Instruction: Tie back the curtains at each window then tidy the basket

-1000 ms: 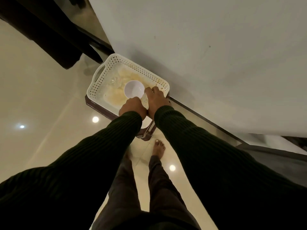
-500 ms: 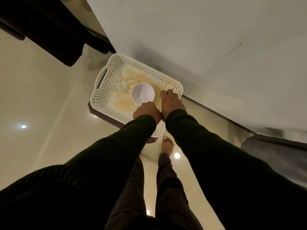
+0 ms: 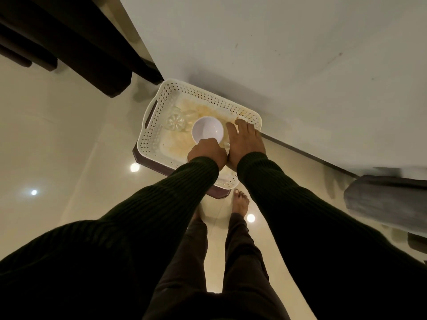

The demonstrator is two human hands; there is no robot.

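The white perforated plastic basket (image 3: 161, 125) sits on a low dark brown stand (image 3: 147, 158) against the pale wall (image 3: 300, 65), and most of that stand is hidden beneath it. Both forearms in dark ribbed sleeves (image 3: 161, 204) cover the basket's near end, so its near rim and handle are mostly out of sight.

Inside the basket, the left hand (image 3: 206, 153) curls its fingers over the near edge of a round white bowl (image 3: 207, 130), gripping it; the fingertips themselves are hidden behind the knuckles. The right hand (image 3: 245, 142) lies just beside the bowl, toward the wall, fingers stretched forward and fairly straight toward the basket's far rim. A bit of clear glass shows between the two hands, but whether the right hand has hold of anything cannot be told.

A clear glass object (image 3: 174, 121) lies in the basket beyond the bowl, near the far slot handle, its outline hard to make out. Yellowish crumpled material (image 3: 196, 109) lines the basket floor, too dim to identify.

No writing or label can be read anywhere.
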